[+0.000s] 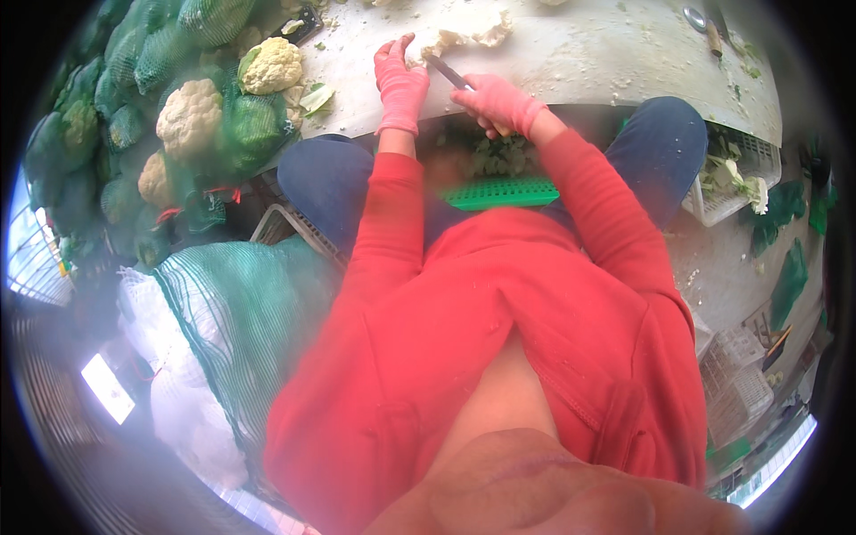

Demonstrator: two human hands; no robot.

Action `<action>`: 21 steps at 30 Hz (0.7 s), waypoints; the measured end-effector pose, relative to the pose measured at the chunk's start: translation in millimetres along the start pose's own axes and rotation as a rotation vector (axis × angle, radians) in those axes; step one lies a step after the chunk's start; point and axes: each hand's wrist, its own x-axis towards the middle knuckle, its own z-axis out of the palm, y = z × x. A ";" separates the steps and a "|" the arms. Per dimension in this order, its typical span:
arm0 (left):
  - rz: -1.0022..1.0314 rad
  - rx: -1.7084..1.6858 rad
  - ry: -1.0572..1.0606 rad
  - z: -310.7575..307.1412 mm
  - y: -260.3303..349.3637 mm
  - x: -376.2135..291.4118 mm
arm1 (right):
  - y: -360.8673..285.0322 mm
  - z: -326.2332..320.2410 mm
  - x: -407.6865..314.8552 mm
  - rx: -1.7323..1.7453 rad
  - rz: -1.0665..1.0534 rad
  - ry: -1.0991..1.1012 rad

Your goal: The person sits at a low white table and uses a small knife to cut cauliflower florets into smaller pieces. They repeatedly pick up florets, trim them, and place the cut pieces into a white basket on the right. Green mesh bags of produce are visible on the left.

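Observation:
My left hand (402, 90), in a pink glove, is over the near edge of a white work surface (575, 63). Its fingers and thumb are around a pale cauliflower piece (418, 55), whose outline is partly lost in glare. In my right hand (498, 103), also gloved in pink, is a knife (448, 71). The blade points up and left, with its tip at the piece by my left fingers; a bit of the light handle shows below the palm. More cut white cauliflower (478, 33) lies just beyond both hands.
At left, cauliflower heads (189, 117) and green mesh sacks (217, 20) are piled against the surface. A spoon (694, 19) and a wooden-handled tool (714, 41) lie far right. A green crate (501, 192) sits between my knees, a white crate (709, 200) by the right knee.

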 end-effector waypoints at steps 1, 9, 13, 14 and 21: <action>0.157 0.015 0.064 2.0 4.2 2.2 | 6.2 -4.1 -8.7 -0.075 -0.014 0.028; 0.252 0.176 -0.157 15.5 38.3 21.0 | 38.9 -11.1 -33.1 -0.100 -0.179 0.457; 0.315 -0.059 -0.208 15.9 24.6 -9.9 | 27.0 -17.0 -0.7 -0.218 -0.374 0.608; 0.305 -0.142 -0.224 15.6 22.0 -17.4 | 23.1 -18.6 7.6 -0.324 -0.409 0.612; -0.246 -0.664 -0.348 15.3 46.1 -73.0 | 45.2 -0.6 -6.5 0.260 -0.316 0.478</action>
